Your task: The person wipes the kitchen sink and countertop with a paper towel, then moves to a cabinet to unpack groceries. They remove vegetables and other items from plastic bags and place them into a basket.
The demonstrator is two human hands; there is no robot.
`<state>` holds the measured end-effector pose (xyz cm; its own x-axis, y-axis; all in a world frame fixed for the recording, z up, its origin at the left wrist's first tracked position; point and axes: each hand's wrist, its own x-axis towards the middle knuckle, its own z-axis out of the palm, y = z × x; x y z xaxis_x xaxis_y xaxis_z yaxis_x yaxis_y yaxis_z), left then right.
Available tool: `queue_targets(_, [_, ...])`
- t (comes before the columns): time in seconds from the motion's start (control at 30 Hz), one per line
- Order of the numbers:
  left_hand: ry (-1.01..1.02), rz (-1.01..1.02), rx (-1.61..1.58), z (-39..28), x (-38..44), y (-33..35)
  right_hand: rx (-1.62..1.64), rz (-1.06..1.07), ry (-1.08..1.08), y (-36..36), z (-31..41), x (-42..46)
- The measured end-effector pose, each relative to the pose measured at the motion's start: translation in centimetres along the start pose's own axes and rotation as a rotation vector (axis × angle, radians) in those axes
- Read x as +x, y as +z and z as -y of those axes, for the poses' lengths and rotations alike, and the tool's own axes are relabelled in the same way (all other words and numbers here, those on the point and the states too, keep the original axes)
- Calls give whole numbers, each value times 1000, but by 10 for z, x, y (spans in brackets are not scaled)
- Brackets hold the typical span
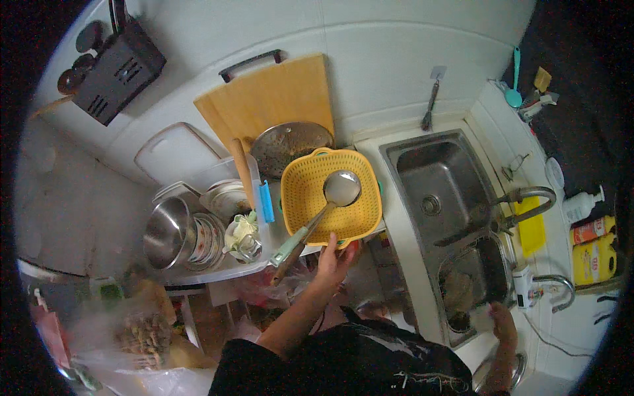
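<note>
My left hand [333, 262] grips the front rim of a yellow plastic colander basket [297, 198], its fingers at the handle. A ladle with a pale green handle [289, 246] lies across the basket, its round metal bowl [343, 188] inside. Beside it lies a second utensil with a brown wooden handle [287, 267]; its far end is partly hidden. My right hand [501, 319] is at the near edge of the smaller sink basin [485, 267], by something pale and blurred; whether the hand holds it cannot be told.
A clear plastic bin [218, 278] with bowls, plates and a steel pot [168, 232] stands left of the basket. Behind are a wooden cutting board [272, 94] and a dark pan or lid [292, 141]. Right are the larger sink basin [436, 173] and faucet [542, 193].
</note>
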<state>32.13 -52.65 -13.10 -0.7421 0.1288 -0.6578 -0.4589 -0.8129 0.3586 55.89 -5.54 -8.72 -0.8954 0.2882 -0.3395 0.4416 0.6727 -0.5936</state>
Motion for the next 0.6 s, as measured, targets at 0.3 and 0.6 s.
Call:
queue_targets(0.3, [-38,-113,-113,-5,23,9,736,362,50,71,165,118])
queue_targets(0.6, [-101,-139,-89,-2,-5,-20,942,154,-325,136,187,271])
